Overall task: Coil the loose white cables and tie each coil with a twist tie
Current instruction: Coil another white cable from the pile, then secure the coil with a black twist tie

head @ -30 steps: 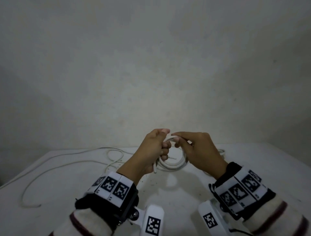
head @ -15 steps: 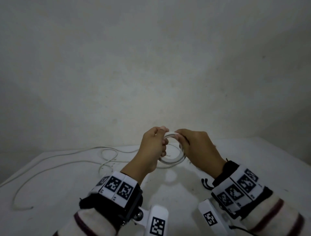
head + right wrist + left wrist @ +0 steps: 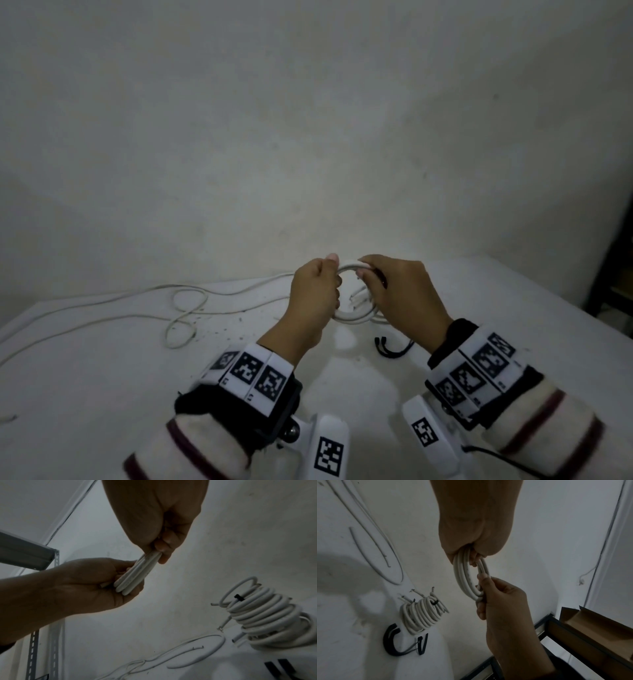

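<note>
At frame centre, above the table (image 3: 102, 394), we gripped a small white cable coil (image 3: 464, 577): left hand (image 3: 313, 298) and right hand (image 3: 400, 294) fingers clenched round opposite sides. Tied coils (image 3: 421, 614) lay lower left in the left wrist view.

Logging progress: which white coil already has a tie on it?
The stacked coil lying on the table; a black tie wraps it. The hand-held coil shows none.

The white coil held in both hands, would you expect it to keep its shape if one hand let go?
Probably not fully: the white coil shows no tie, and the left hand and right hand pinch opposite sides. Its loops look springy, so they would likely spread. The tied coils on the table keep their loops bundled.
</note>
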